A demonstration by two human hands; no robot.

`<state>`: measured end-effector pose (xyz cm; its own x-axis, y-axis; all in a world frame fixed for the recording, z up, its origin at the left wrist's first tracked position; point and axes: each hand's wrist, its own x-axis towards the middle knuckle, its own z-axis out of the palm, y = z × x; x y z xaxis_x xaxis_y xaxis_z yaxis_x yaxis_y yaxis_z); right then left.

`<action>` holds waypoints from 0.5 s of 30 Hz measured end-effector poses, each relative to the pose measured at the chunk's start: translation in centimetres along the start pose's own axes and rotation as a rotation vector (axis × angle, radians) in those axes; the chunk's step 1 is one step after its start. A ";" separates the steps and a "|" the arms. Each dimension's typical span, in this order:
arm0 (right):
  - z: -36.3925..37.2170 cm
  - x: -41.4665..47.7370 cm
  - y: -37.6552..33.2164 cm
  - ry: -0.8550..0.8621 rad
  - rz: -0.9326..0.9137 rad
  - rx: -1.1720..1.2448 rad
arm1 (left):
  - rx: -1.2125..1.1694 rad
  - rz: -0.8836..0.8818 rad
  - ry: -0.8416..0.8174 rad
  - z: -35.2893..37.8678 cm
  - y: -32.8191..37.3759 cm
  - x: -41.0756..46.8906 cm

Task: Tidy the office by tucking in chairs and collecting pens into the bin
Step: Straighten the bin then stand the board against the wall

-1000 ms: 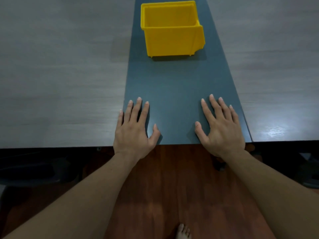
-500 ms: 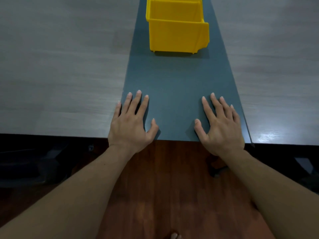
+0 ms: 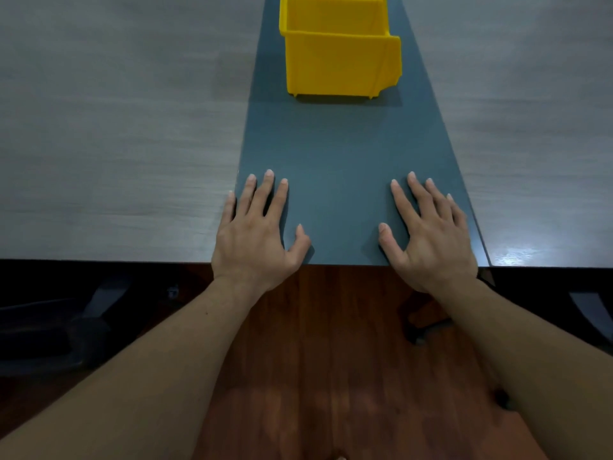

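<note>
Head view, from left to right: the pale wood-grain table (image 3: 116, 127) fills the left side, and under its near edge sits a dark chair base (image 3: 59, 333) (only partly visible in the shadow); the left hand (image 3: 255, 237) lies palm down at the table's near edge, its fingers spread apart and flat, holding nothing, with the little finger on the seam where the wood grain meets the dark grey centre strip (image 3: 338, 167); the yellow bin (image 3: 341, 51) stands upright on that strip, well beyond the hands and roughly between them, its top cut off by the frame, so I cannot tell what lies inside; the right hand (image 3: 431, 240) rests flat on the strip's right part, fingers splayed and empty, the heel of the palm over the table edge; both forearms reach in from below over the reddish-brown wooden floor (image 3: 331, 343); further right the table carries on in pale wood grain, with a bright glare patch (image 3: 517, 254) near its edge.
</note>
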<state>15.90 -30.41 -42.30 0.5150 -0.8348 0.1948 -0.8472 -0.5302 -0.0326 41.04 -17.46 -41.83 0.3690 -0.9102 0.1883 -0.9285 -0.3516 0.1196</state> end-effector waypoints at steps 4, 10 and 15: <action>0.1 0.3 0.2 -0.001 -0.004 -0.006 | 0.002 0.004 -0.001 0.1 0.1 0.3; 0.1 0.5 0.3 0.004 -0.007 -0.002 | -0.003 0.014 0.007 0.2 0.0 0.5; 0.0 0.6 0.3 0.006 -0.010 0.008 | -0.001 0.015 -0.001 0.1 0.1 0.7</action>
<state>16.00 -31.05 -42.24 0.5225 -0.8285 0.2015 -0.8409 -0.5397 -0.0386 41.23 -18.12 -41.82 0.3551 -0.9155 0.1893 -0.9338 -0.3379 0.1175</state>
